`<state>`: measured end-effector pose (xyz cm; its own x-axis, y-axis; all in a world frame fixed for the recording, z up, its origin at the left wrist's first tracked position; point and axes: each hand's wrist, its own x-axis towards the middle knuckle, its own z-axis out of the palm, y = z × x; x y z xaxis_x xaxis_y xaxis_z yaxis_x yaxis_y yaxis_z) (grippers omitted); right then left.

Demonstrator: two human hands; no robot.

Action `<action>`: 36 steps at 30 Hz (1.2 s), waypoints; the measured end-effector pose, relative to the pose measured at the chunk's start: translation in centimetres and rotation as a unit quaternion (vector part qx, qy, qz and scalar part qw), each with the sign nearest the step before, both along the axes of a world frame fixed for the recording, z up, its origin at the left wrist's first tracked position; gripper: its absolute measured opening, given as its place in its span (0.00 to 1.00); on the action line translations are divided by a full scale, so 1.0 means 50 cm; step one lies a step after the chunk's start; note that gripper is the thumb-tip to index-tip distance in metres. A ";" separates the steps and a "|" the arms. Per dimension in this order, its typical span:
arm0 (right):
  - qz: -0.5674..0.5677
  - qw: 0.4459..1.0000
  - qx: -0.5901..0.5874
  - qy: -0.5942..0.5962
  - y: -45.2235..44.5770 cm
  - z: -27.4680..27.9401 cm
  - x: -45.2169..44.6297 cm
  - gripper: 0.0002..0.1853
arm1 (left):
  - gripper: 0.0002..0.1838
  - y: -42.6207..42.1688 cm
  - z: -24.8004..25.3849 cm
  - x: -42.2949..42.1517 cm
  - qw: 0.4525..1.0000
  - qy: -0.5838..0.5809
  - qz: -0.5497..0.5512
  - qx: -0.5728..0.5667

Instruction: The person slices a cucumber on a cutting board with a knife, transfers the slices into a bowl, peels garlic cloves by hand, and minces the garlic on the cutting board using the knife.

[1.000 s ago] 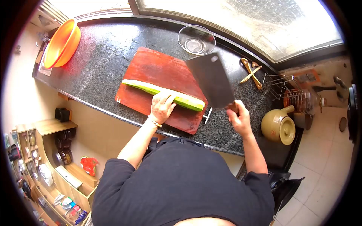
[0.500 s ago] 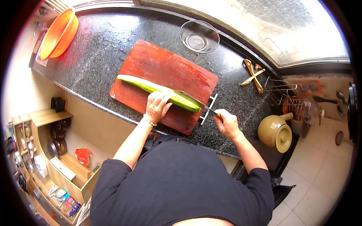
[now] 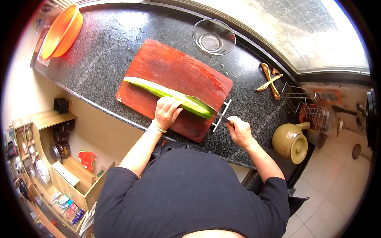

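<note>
A long pale-green cucumber (image 3: 149, 86) lies lengthwise across a reddish-brown wooden cutting board (image 3: 174, 63). My left hand (image 3: 167, 112), with a beaded bracelet at the wrist, presses on the cucumber near its middle, fingers bent and close together. In my right hand (image 3: 240, 131) is the handle of a kitchen knife (image 3: 219, 116). Its blade runs along the far side of the cucumber's right part, touching or resting over it; whether it has cut in, I cannot tell. At the board's right end a white metal handle (image 3: 226, 107) sticks out beneath the knife.
Behind the board stands a clear glass bowl (image 3: 214, 49). An orange basin (image 3: 63, 33) is at the far left of the dark stone counter (image 3: 99, 51). Crossed wooden-looking utensils (image 3: 270, 81), a wire rack (image 3: 295, 97) and a tan lidded pot (image 3: 285, 139) are on the right.
The view has shifted slightly. Both hands, the knife and the cucumber keep nearly the same places on the board.
</note>
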<state>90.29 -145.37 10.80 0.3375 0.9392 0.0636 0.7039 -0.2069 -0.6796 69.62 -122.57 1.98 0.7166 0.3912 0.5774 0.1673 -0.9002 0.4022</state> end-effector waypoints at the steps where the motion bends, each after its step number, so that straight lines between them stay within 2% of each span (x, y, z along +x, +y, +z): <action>1: 0.002 1.000 -0.002 0.004 0.002 -0.002 0.000 0.10 | 0.16 0.001 0.001 0.000 1.000 0.001 0.000 -0.001; 11: 0.027 0.997 -0.059 0.040 0.038 -0.009 -0.004 0.08 | 0.15 -0.004 -0.009 0.001 1.000 -0.013 0.013 -0.001; 22: 0.062 0.991 -0.106 0.048 0.090 -0.001 -0.005 0.06 | 0.20 -0.003 -0.002 0.004 0.999 -0.028 0.006 -0.018; 30: 0.075 0.975 -0.206 0.032 0.140 0.014 -0.018 0.08 | 0.21 -0.001 0.010 0.006 0.999 -0.029 0.010 -0.022; 36: 0.102 0.969 -0.223 0.032 0.173 0.015 -0.019 0.09 | 0.21 0.001 0.016 0.006 0.999 -0.030 0.005 -0.038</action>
<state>89.33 -136.70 11.57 0.1313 0.9163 -0.3782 0.7208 -0.3502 -0.5981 69.91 -122.50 2.80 0.6772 0.4420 0.5882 0.1494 -0.8654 0.4784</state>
